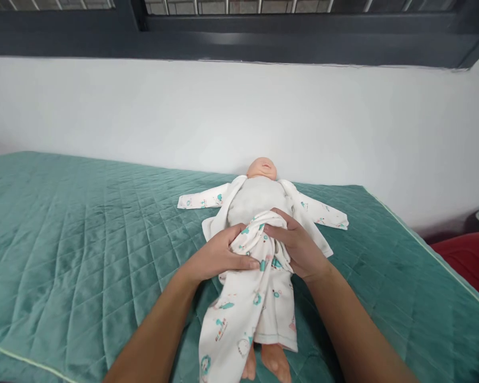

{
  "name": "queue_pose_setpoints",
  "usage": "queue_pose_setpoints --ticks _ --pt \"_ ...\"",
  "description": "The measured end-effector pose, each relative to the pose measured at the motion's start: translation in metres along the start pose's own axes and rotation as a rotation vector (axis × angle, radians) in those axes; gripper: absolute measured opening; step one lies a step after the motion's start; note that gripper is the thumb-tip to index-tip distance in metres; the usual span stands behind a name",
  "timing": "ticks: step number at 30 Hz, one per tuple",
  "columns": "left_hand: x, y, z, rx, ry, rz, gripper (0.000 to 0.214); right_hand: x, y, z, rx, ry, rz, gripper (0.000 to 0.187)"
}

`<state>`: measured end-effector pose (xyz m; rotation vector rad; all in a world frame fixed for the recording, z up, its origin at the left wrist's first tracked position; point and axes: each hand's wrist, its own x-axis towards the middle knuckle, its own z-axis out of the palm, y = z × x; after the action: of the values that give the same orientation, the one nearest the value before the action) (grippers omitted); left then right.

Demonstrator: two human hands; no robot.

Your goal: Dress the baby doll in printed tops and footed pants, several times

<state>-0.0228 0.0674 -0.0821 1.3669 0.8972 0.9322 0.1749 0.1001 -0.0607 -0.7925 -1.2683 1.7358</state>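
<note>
A baby doll (262, 168) lies on its back, its head toward the wall and its bare feet (276, 361) toward me. Its white printed baby shirt (323, 213) hangs open at the front, with the sleeves spread to both sides, over a pale torso (259, 199). White printed baby pants (233, 324) are bunched at the doll's lower body. My left hand (219, 255) grips the bunched cloth from the left, thumb on top. From the right, my right hand (297, 247) holds the same pants near the waist. The doll's legs are mostly hidden under the cloth.
A green quilted cover (83, 255) with a light piped edge spreads under the doll. Behind it rises a white wall (143, 111), below a dark window frame (263, 42) with bars. A red object (465, 258) stands past the cover's right edge.
</note>
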Motion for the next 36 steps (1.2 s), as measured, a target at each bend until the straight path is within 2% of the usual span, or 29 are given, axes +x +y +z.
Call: queue_pose_setpoints --ticks 2,4,7,10,12,14,17,21,25,29,33,36 --pt "-0.001 -0.002 0.001 -0.089 0.009 -0.051 0.041 0.000 0.001 0.001 -0.043 0.005 -0.016 0.027" --pt "-0.001 -0.006 0.003 -0.264 0.100 -0.038 0.039 -0.001 -0.001 0.003 -0.177 -0.007 -0.031 0.027" --pt "0.001 -0.010 0.006 -0.460 0.255 0.033 0.035 -0.004 -0.006 0.008 -0.426 -0.161 -0.028 0.034" --pt "0.003 -0.013 0.007 -0.485 0.273 0.059 0.032 -0.007 -0.011 0.012 -0.597 -0.329 -0.018 0.042" --pt "0.003 -0.015 0.007 -0.463 0.266 0.060 0.032 -0.008 -0.011 0.011 -0.655 -0.322 -0.003 0.037" --pt "0.003 -0.015 0.007 -0.442 0.273 0.058 0.031 -0.008 -0.009 0.009 -0.653 -0.280 0.017 0.032" --pt "0.002 -0.014 0.009 -0.416 0.285 0.049 0.031 -0.007 -0.005 0.005 -0.548 -0.250 0.027 0.036" --pt "0.001 -0.014 0.010 -0.415 0.283 0.055 0.031 -0.006 -0.005 0.001 -0.431 -0.263 0.032 0.043" --pt "-0.004 -0.015 0.016 -0.480 0.318 0.048 0.031 -0.005 -0.005 0.002 -0.417 -0.302 -0.005 0.044" --pt "-0.026 -0.011 0.037 -0.562 0.457 0.010 0.039 -0.004 -0.003 0.005 -0.457 -0.322 -0.049 0.039" --pt "-0.056 -0.004 0.071 -0.651 0.633 -0.071 0.049 -0.005 -0.005 0.008 -0.640 -0.310 -0.061 0.027" --pt "-0.075 0.001 0.093 -0.708 0.701 -0.127 0.053 -0.004 -0.007 0.007 -0.756 -0.313 -0.106 0.028"
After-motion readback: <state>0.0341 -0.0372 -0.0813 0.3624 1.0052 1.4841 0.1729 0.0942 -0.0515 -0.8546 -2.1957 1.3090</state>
